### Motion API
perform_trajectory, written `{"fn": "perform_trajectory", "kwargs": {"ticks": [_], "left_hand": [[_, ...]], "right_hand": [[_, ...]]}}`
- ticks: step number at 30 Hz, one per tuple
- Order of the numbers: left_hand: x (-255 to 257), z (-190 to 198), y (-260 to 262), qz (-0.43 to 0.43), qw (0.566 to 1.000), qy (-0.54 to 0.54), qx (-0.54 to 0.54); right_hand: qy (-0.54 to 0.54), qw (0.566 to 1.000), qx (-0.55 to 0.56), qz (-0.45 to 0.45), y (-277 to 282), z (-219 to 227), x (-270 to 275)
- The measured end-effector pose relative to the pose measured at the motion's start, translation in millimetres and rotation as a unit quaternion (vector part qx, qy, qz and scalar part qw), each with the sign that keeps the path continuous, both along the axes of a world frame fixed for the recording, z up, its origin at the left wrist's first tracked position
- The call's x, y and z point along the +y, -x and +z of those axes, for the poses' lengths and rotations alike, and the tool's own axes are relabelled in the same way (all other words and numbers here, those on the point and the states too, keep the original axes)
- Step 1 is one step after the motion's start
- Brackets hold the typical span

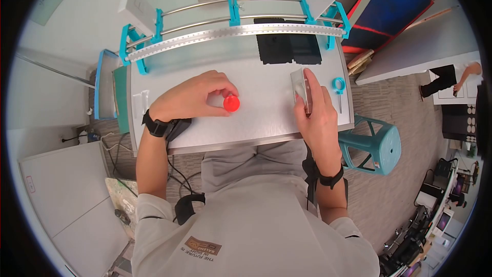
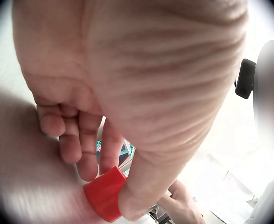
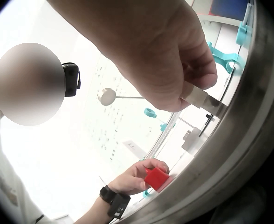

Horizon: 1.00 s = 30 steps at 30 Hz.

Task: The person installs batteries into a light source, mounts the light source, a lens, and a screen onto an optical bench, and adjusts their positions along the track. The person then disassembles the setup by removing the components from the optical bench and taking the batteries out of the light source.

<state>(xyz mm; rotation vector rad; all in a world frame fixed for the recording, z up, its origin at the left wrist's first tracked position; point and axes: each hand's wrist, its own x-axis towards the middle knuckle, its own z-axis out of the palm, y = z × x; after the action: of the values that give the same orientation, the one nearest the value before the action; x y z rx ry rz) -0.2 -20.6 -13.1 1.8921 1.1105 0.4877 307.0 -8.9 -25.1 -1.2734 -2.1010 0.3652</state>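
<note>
My left hand [image 1: 197, 95] pinches a small red, round-topped piece [image 1: 231, 103] between thumb and fingers, low over the metal tabletop. In the left wrist view the red piece [image 2: 104, 193] looks like a short cylinder, with the thumb on one side and the index finger on the other. My right hand [image 1: 319, 118] grips a small rectangular box-like piece [image 1: 300, 88], pale and shiny on one side, near the table's right part. From the right wrist, this piece [image 3: 200, 99] stands at the tabletop, partly hidden by the fingers.
A teal-bracketed rail rig with a ruler [image 1: 236, 32] spans the table's [image 1: 205, 136] back. Black sheets [image 1: 289, 48] lie under it. A teal ring-shaped tool [image 1: 338, 85] lies to the right. Beyond the right edge stands a teal stool [image 1: 379, 146]; farther off is another person [image 1: 456, 79].
</note>
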Motion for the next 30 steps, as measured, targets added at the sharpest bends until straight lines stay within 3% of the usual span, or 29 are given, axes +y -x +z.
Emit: {"fn": "perform_trajectory", "kwargs": {"ticks": [13, 16, 20, 23, 30], "left_hand": [[0.8, 1.7, -1.3, 0.002, 1.0, 0.011, -0.001], [0.9, 2.8, -2.6, 0.002, 1.0, 0.012, -0.001], [1.6, 2.9, -2.3, -0.002, 1.0, 0.004, 0.001], [1.6, 0.7, -0.6, -0.006, 1.0, -0.006, 0.003], [1.8, -3.3, 2.1, -0.009, 1.0, -0.012, -0.005]], "right_hand": [[0.015, 1.0, 0.002, -0.012, -1.3, 12.7, -4.4], [0.056, 0.997, -0.02, -0.048, -15.0, 25.6, -7.1], [-0.012, 0.99, -0.021, -0.137, -53.0, 27.0, 7.3], [0.036, 0.971, -0.121, -0.201, -78.8, 19.1, 13.2], [0.147, 0.954, -0.131, -0.228, -87.7, 9.1, 16.6]]}}
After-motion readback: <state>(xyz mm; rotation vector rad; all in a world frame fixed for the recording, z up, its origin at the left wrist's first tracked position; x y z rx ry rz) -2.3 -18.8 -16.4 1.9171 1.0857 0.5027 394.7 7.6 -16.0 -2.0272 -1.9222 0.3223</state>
